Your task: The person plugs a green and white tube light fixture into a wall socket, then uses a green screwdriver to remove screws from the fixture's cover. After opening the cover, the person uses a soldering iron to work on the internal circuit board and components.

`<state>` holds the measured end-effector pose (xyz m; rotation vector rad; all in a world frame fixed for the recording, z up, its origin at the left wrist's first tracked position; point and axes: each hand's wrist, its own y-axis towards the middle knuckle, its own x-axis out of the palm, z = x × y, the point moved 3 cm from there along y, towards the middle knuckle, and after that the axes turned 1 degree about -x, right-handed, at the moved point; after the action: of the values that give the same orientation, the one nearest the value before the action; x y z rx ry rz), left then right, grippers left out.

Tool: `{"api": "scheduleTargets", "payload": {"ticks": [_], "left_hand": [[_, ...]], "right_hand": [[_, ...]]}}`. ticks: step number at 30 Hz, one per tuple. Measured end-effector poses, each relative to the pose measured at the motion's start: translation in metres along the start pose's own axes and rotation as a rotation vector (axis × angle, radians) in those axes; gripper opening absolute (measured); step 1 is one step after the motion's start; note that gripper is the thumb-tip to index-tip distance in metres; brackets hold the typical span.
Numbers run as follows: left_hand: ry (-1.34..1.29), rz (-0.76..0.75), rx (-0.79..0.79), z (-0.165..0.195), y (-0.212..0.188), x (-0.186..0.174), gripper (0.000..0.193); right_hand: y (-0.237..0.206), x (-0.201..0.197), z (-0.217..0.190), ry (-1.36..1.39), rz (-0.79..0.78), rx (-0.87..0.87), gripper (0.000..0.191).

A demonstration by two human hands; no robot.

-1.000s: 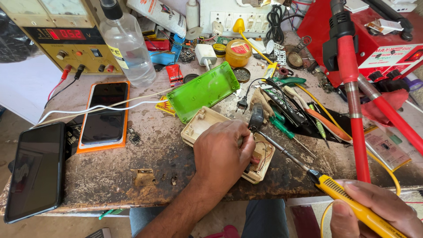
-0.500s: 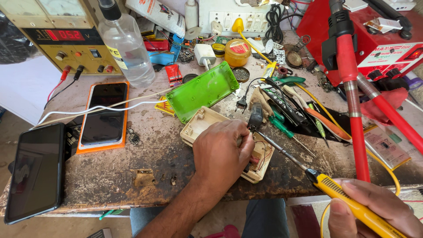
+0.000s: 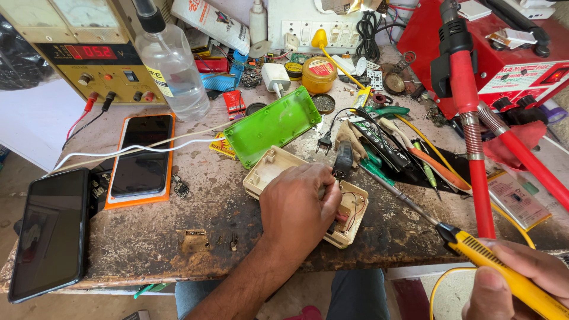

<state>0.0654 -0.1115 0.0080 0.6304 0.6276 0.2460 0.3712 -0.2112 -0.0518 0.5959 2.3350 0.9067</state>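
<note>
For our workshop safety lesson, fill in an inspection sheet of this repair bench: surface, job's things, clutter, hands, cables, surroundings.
Surface: workbench, worn, stained and scorched, chipped at the front edge.
Job's things: open beige plastic case with wires inside; yellow-handled soldering iron, its tip reaching toward the case; green cover lying beside it.
Clutter: clear bottle, round solder paste tin, screwdrivers, two phones, one in an orange case, one dark at the bench's edge.
Hands: left hand pressing into the case; right hand gripping the iron.
Cables: white cable across the orange phone; yellow cord looping from the iron.
Surroundings: bench power supply, red machine, wall socket strip.
</note>
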Motion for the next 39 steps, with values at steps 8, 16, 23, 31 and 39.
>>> {"api": "scheduleTargets", "payload": {"ticks": [8,16,23,31,39], "left_hand": [[0.002,-0.011,-0.004,0.000,0.000,0.000,0.011],[0.015,-0.004,-0.007,-0.001,0.000,0.000,0.013],[-0.003,0.005,0.003,-0.001,0.000,0.000,0.012],[0.004,0.003,-0.031,-0.002,-0.001,0.001,0.015],[0.017,0.025,-0.059,-0.005,-0.002,0.006,0.018]], "right_hand": [[0.017,-0.003,0.005,0.008,-0.073,0.229,0.037],[0.022,-0.012,0.007,-0.090,-0.264,0.372,0.044],[-0.011,-0.016,0.025,0.074,-0.128,0.290,0.037],[0.064,0.006,0.030,0.538,-0.005,0.546,0.033],[0.153,0.061,-0.030,0.205,0.060,-0.207,0.024]]}}
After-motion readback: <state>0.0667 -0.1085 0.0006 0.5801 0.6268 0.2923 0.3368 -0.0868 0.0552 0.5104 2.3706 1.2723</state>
